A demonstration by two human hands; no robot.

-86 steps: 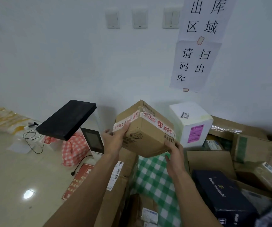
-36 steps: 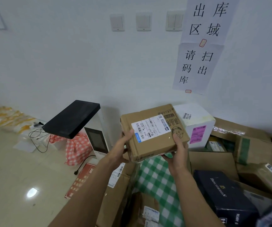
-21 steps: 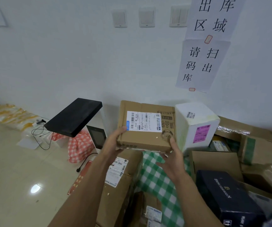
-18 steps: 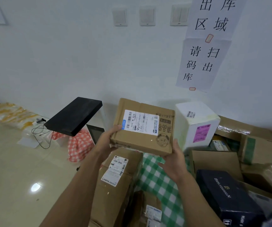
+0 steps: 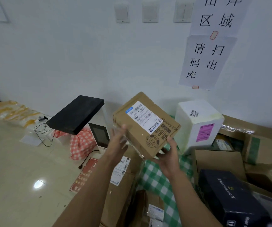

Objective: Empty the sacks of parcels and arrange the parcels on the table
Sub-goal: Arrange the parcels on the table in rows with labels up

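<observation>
A brown cardboard parcel (image 5: pixel 141 128) with a white shipping label hangs tilted in the air, one corner up, in front of the wall. My right hand (image 5: pixel 166 154) grips its lower corner, thumb on the printed face and fingers underneath. My left hand (image 5: pixel 118 141) presses straight, blurred fingers against the parcel's left side. Below lies the table's green checked cloth (image 5: pixel 156 179), ringed by other parcels. No sack is in view.
A white foam box (image 5: pixel 197 122) stands right of the held parcel. A dark blue box (image 5: pixel 227 194) and several cardboard boxes (image 5: pixel 263 149) crowd the right. A tall carton (image 5: pixel 120 185) stands below my left arm. A black scanner panel (image 5: pixel 76 113) and red checked bag (image 5: pixel 81 143) are left.
The parcel has been turned in my hands, from label facing me and level to tilted with a corner up. My left hand shifted from gripping the edge to pressing its side.
</observation>
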